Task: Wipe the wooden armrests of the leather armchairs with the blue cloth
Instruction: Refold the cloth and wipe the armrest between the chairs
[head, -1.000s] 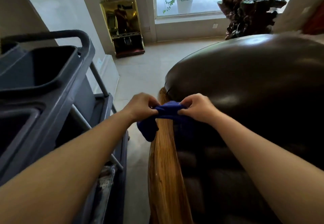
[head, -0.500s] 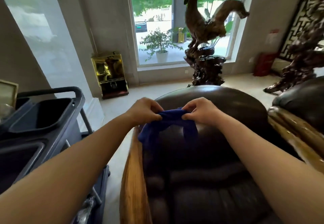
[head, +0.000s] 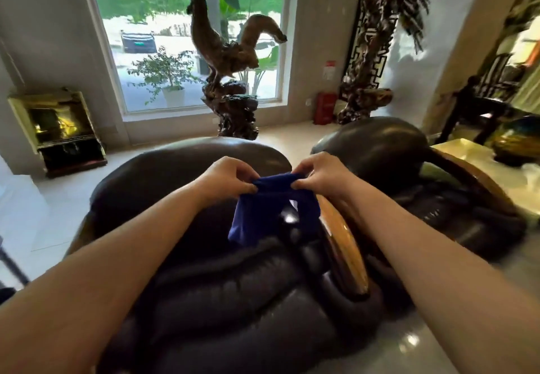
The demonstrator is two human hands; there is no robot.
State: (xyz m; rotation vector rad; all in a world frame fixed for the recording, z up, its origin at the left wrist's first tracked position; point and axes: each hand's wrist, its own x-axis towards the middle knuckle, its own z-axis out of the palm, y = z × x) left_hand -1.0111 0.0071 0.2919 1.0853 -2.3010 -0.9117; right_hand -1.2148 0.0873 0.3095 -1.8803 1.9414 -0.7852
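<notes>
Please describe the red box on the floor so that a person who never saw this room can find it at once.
Start at the big window in the far wall, with the rooster carving before it. Go right past the window frame to the wall; the red box stands there on the floor, left of a dark carved stand. It is the only red thing down there.

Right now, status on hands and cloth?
Both hands, left hand and right hand, pinching blue cloth over armchair. Wooden armrest untouched. Nothing blocking.
</notes>
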